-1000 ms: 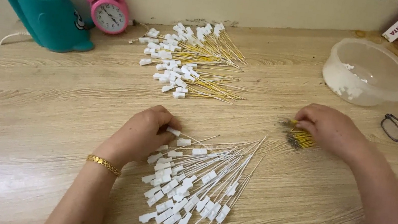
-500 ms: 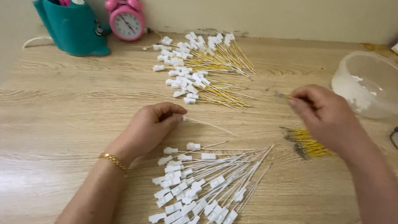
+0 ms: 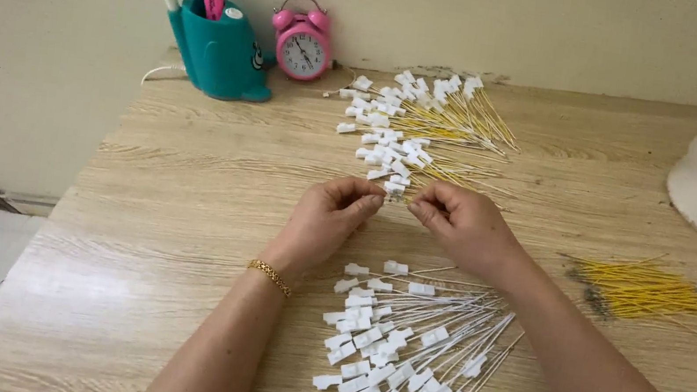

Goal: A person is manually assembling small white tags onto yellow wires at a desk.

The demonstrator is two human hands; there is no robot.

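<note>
White connector (image 3: 395,188) sits pinched between left hand (image 3: 330,217) and right hand (image 3: 462,225) above the wooden table (image 3: 188,203) — fingertips closed on it — white-tagged wires (image 3: 401,344) just below.

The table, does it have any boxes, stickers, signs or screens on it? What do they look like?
No boxes, signs or screens show on the table.
Pink alarm clock: at the back by the wall, round white dial, two bells on top.
Teal pen holder: left of the clock, a small round mark on its side, too small to make out.
White tags: blank heads on thin white stems, heaped below both hands.
</note>
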